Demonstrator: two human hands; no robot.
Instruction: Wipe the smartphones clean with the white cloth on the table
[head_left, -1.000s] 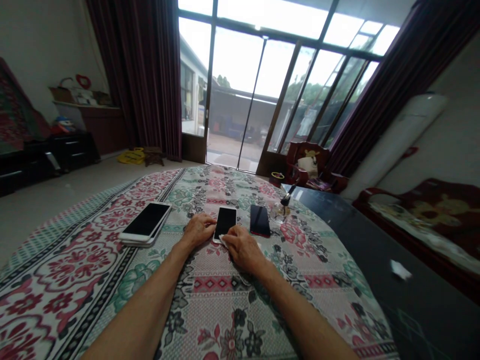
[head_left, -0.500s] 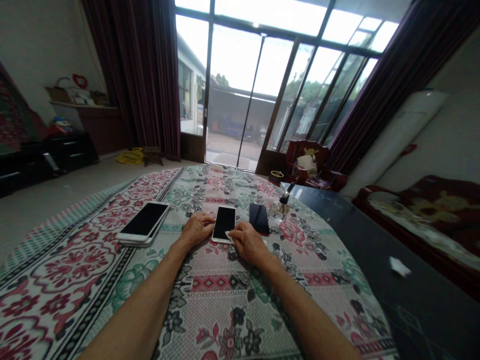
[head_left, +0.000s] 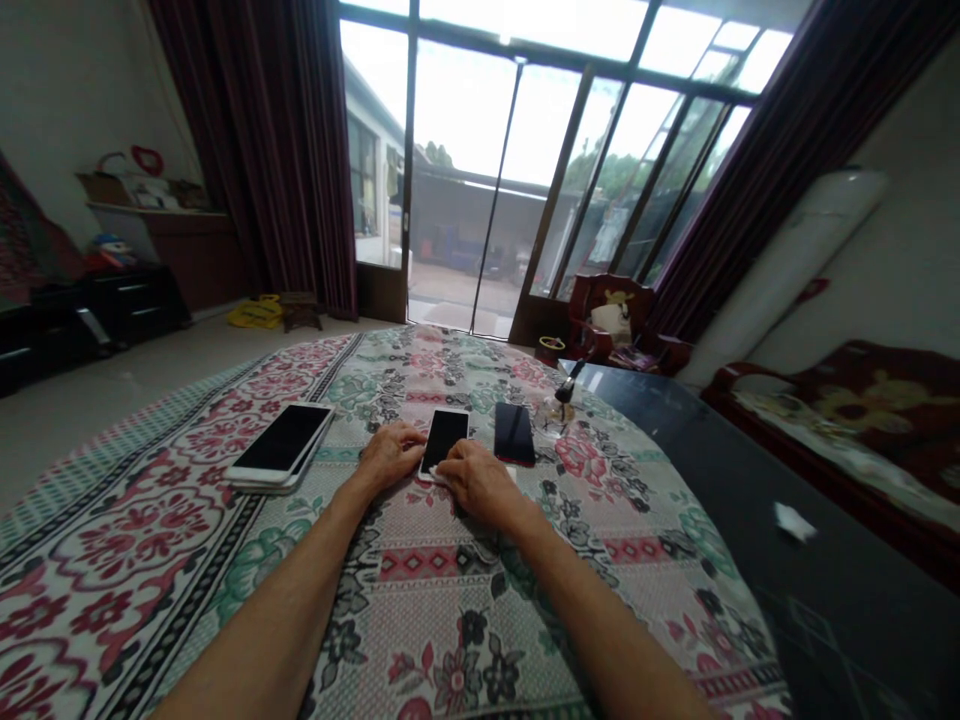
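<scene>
Phone with white border [head_left: 448, 428] lies flat, dark screen up, at the centre of the frame, on the counter [head_left: 457, 610]; the counter wears a cloth patterned with red, green and black flowers.

Left hand [head_left: 391, 455], just left of centre: palm down, fingers loosely bent, fingertips at the phone's left edge; whether they grip that edge or only rest against it, cannot tell. Right hand [head_left: 478, 482], just right of the phone's lower end: narrow, thumb and fingers pinched together on a white wad [head_left: 436, 474]; the wad sits at the phone's bottom border, partly covered by the fingers, and the hand hides the lower right corner of the screen; material of the wad not clear.

Nearby: second phone, dark with a red edge [head_left: 514, 433], flat, right of centre, apart from the first; stack of white-bordered devices [head_left: 282, 440] left of centre, the top one screen up, well clear of the left hand; small clear jar [head_left: 556, 414] further right, with a dark brush [head_left: 566, 390] standing tilted at it; whether the brush stands inside, cannot tell.

Right side of frame: crumpled white piece [head_left: 793, 522] on a glossy black surface [head_left: 720, 470]; upper middle: glass doors [head_left: 480, 180] between dark purple curtains [head_left: 255, 150].
</scene>
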